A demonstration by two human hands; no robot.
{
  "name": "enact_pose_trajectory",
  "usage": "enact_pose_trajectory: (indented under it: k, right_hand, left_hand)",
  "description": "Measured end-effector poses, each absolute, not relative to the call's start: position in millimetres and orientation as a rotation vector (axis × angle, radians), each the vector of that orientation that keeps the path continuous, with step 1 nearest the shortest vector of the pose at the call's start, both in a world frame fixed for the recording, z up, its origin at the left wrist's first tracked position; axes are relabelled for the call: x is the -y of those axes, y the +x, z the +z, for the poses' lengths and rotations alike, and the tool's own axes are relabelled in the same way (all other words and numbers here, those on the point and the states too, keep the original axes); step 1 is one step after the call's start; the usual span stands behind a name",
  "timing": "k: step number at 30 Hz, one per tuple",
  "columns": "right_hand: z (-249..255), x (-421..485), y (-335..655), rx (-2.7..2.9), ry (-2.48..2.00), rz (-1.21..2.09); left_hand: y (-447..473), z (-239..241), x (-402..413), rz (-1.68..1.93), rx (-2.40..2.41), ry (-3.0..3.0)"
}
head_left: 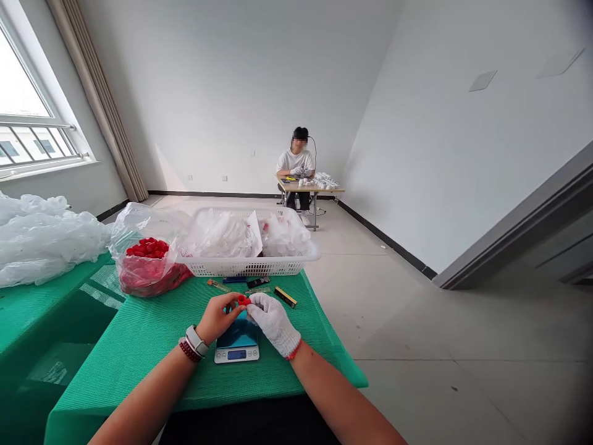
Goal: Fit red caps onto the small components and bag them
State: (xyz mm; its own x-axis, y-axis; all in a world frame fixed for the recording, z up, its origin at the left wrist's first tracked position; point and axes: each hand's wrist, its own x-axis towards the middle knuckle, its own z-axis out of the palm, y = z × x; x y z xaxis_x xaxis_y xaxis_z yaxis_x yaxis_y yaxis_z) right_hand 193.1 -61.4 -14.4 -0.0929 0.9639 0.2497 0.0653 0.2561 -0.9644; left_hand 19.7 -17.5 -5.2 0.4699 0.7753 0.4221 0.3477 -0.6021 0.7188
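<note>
Between both hands, above the digital scale, is a small red plastic cap (243, 300), its round hollow end facing up. Bare fingers of my left hand (219, 316) pinch it from the left. My right hand (274, 322), in a white knitted glove, is closed on its right side; whether it grips a second red piece is hidden. Beneath the hands, the scale (238, 355) has a blue shiny plate, and its display seems to read 0.0. Many similar red caps (148, 248) fill a clear plastic bag (125, 225) at the left.
A white slotted basket (250, 267) with bagged white items stands behind the scale. A yellow-black box (285, 297), a lighter (218, 285) and other small items lie before it on green cloth (152, 346). White plastic bags (41, 238) sit left. A person (296, 162) works at a far table.
</note>
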Motion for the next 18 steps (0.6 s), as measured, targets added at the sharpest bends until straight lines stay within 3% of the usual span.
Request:
enact_pose_trajectory:
  k: [3,10,18]
  right_hand:
    - [-13,63,193,1.486,-1.058,0.964]
    - [-12,70,197,1.622,-1.14,0.413]
    - [-9,69,198,1.795,-1.058,0.373]
  left_hand:
    - [19,-3,18,1.0,-0.915,2.183]
    - [17,5,19,0.897,-0.891,2.133]
    - [19,5,22,0.856,-0.867,2.337]
